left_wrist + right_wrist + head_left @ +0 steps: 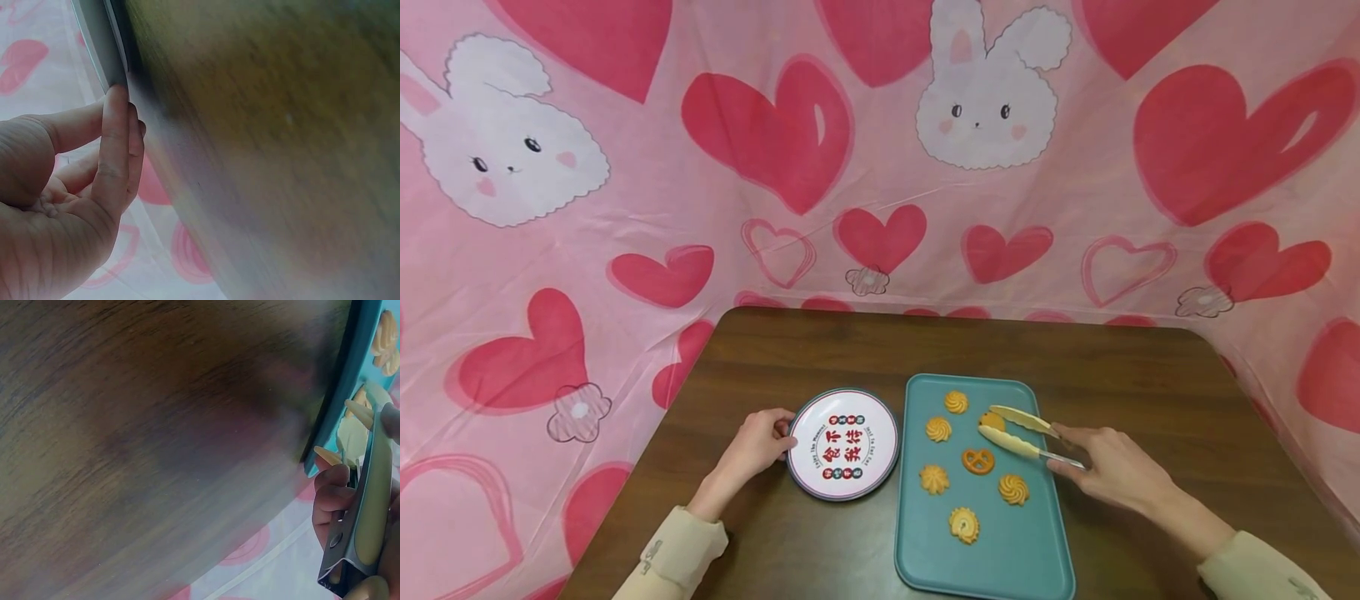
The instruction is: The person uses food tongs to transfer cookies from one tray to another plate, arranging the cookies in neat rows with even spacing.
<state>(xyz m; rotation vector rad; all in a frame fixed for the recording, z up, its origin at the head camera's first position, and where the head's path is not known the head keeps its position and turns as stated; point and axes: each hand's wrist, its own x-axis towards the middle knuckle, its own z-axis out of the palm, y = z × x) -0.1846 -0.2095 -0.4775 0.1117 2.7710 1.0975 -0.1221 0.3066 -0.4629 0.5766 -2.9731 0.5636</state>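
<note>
At the left edge of a round white plate (842, 446) with red characters, my left hand (758, 443) pinches the rim. In the left wrist view, the thumb and fingers meet at the plate's edge (100, 44). My right hand (1108, 462) holds cream-and-metal tongs (1011, 442) over the right side of a teal baking tray (1000, 558). The tongs' parted tips lie on either side of a round cookie (991, 420), partly covered by them. In the right wrist view, fingers (331, 494) curl round the tongs' handles (375, 500).
Several other cookies lie on the tray, among them a pretzel-shaped cookie (978, 461) and a swirled cookie (1013, 489). Plate and tray stand side by side on a dark wooden table (820, 350). Pink cloth (790, 250) with hearts and rabbits hangs behind the table.
</note>
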